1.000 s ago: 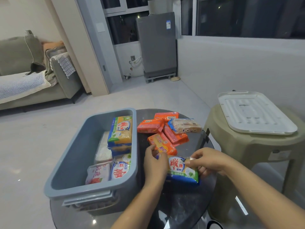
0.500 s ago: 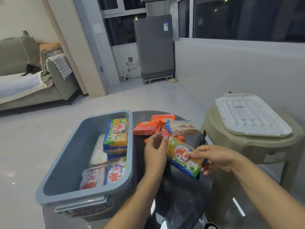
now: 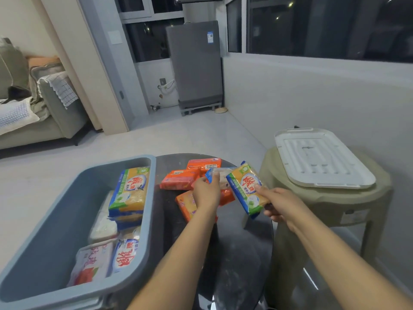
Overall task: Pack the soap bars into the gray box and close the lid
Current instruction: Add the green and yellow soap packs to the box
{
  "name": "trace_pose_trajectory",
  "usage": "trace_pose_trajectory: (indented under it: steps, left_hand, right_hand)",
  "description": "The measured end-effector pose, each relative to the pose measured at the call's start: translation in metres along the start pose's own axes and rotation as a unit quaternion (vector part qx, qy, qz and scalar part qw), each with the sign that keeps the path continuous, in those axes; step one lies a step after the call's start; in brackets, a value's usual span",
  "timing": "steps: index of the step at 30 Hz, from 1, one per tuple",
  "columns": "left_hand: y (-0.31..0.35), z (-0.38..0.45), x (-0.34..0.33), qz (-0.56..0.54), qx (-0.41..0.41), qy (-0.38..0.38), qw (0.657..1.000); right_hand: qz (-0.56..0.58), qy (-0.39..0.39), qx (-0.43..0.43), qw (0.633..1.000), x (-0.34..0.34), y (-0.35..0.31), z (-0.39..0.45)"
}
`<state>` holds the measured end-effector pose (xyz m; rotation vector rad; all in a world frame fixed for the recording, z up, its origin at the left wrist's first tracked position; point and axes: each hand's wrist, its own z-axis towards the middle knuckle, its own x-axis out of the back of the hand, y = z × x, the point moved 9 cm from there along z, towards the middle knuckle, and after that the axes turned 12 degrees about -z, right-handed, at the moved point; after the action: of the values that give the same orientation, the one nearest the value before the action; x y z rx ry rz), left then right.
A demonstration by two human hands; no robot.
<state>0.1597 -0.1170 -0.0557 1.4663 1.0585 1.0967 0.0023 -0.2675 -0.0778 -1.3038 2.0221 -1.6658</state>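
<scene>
The gray box stands open on the left of a dark round table. Several wrapped soap bars lie inside it, among them a yellow one leaning on the right wall and a white one near the front. My right hand holds a yellow soap bar above the table. My left hand pinches the blue end of a pale soap bar beside it. Orange soap bars lie on the table under and behind my hands. The white lid rests on a stool.
The beige plastic stool stands right against the table on the right. A low white wall runs behind it. A gray appliance stands at the back, and a sofa at the far left across bare floor.
My right hand has lifted the yellow soap bar off the table's front and carried it up and to the right. My left hand let go of it and reached back to the pale bar.
</scene>
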Motion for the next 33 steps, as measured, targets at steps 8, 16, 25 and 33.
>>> trace_pose_trajectory:
  steps: [8, 16, 25, 33]
  left_hand:
    - [-0.006, 0.035, -0.017, 0.171, 0.039, 0.009, 0.984]
    - [-0.006, 0.037, -0.020, 0.168, 0.049, 0.024, 0.984]
    - [0.001, 0.014, -0.022, 0.005, -0.002, -0.004, 1.000]
    - [0.046, -0.031, 0.021, -0.182, -0.110, 0.041, 0.976]
  right_hand:
    - [0.033, 0.036, -0.001, 0.999, 0.013, 0.007, 0.012]
    - [0.026, 0.058, 0.004, 0.998, 0.024, 0.008, 0.013]
    - [0.036, 0.063, 0.015, 0.997, 0.027, -0.001, 0.008]
    - [0.045, 0.046, 0.031, 0.997, 0.027, -0.019, -0.013]
